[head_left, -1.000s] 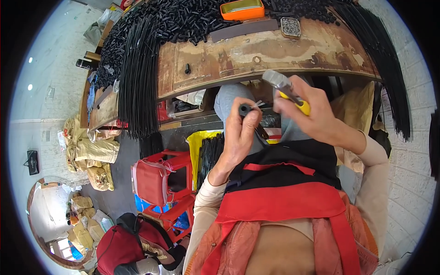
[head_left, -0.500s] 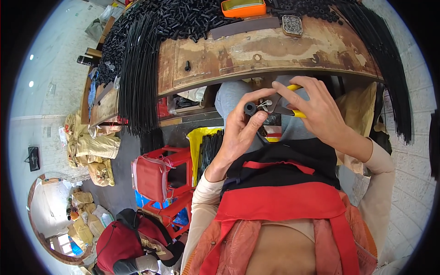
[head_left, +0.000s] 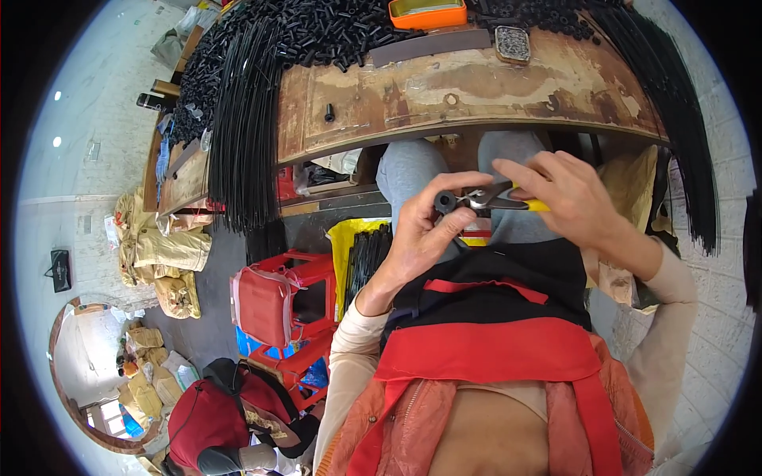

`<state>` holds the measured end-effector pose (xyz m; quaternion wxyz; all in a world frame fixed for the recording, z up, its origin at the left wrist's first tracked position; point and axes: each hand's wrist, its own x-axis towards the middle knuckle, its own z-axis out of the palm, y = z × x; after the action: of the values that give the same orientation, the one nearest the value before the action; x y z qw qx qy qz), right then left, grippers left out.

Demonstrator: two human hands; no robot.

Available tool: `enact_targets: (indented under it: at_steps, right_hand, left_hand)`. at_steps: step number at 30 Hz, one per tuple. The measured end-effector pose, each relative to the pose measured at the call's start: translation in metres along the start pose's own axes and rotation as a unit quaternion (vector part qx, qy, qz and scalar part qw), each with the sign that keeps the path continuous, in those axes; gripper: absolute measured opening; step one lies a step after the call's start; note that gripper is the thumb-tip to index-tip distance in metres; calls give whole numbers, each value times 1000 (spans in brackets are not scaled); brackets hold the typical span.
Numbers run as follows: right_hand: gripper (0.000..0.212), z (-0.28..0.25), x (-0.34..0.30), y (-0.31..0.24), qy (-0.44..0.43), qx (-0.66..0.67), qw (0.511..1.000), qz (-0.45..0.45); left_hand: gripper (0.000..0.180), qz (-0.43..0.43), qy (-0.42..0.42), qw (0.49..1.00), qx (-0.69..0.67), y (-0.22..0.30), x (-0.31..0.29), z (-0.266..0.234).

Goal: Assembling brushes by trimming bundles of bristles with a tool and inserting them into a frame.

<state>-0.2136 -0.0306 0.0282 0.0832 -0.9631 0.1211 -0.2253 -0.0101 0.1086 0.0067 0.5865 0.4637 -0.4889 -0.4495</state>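
My left hand [head_left: 421, 226] pinches a black tubular part [head_left: 445, 201] between thumb and fingers, its round end turned toward me. Yellow-handled pliers [head_left: 500, 197] are gripped in my right hand [head_left: 567, 194]. Their jaws meet a small shiny metal piece [head_left: 476, 195] beside the tube's end; its exact kind is too small to make out. Both hands are held above my lap, just off the front edge of the wooden table [head_left: 381, 103]. A single short black tube [head_left: 329, 113] stands on the tabletop.
Short black tubes [head_left: 333, 36] are heaped at the table's back, near an orange box [head_left: 429, 13] and a small tin [head_left: 512, 44]. Long black cables [head_left: 242, 135] hang over the edge at left and right. Red stools [head_left: 274, 305] and another person [head_left: 230, 420] are at lower left.
The pliers' handles have come closer together and the tool has tilted, as my right hand moved slightly right and down. My left hand still holds the tubular part.
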Motion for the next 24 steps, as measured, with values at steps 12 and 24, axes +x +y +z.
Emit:
enact_targets:
  at_steps: [12, 24]
  right_hand:
    - [57, -19, -9, -18, -9, 178, 982, 57]
    - [50, -32, -8, -22, -405, 627, 572, 341]
  left_hand:
    - [38, -27, -47, 998, 31, 16, 4, -2]
    - [53, 3, -130, 990, 51, 10, 10, -13]
